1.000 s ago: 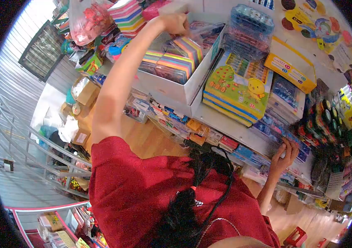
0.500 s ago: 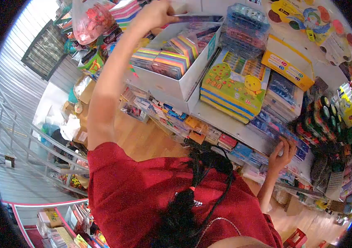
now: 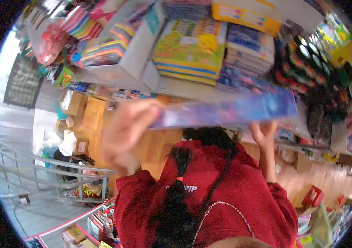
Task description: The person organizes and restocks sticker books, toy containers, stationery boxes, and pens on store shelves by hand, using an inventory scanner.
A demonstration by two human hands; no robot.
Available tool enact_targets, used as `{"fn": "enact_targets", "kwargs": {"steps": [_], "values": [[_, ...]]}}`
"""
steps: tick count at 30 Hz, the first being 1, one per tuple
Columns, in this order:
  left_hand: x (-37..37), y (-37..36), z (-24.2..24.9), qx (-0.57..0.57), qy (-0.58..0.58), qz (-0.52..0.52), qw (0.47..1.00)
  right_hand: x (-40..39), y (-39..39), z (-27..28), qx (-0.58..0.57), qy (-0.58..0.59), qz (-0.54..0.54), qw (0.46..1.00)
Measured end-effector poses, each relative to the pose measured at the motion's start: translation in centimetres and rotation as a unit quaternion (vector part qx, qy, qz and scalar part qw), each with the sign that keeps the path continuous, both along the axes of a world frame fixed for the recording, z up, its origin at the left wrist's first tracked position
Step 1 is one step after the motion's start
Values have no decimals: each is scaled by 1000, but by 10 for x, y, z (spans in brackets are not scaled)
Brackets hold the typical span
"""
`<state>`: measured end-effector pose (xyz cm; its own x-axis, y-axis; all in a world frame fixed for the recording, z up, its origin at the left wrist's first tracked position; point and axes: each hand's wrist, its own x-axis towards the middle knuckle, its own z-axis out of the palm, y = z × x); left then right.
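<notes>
A long, flat blue-purple pack with a galaxy-like print is held level in front of my chest, blurred by motion. At its left end, my left hand grips it between thumb and fingers. My right hand is at the lower edge near the right end, its fingertips partly hidden by the pack; it appears to hold that end. Beyond the pack stands a white box of colourful striped packs. Beside that is a stack of yellow-green colouring sets with a chick picture.
Farther right are a yellow box, stacked dark blue packs and dark round-topped items. A metal railing runs along the left. Cardboard boxes stand on the floor, with a red crate at lower right.
My left hand has come down from the white box toward my chest with the flat pack. My right hand has left the shelf edge and meets the pack's right end. The view has shifted.
</notes>
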<state>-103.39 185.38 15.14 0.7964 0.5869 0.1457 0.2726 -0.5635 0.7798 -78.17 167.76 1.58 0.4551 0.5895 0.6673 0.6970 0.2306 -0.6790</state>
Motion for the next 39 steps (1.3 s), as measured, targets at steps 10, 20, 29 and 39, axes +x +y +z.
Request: {"fn": "enact_targets", "kwargs": {"steps": [10,20,29,39], "values": [[147,-68,-120,-55,-95,-285,952,31,-86,41,205,102,245,942],[126,-42,-116,-214,-152,-117,958,49,-41,56,-169,-203,-161,951],[130,-44,-126,70,-152,-2,986,48,28,2,-178,-259,-141,939],[156,-52,-157,264,-135,-12,955,40,38,-7,-197,-288,-153,925]]}}
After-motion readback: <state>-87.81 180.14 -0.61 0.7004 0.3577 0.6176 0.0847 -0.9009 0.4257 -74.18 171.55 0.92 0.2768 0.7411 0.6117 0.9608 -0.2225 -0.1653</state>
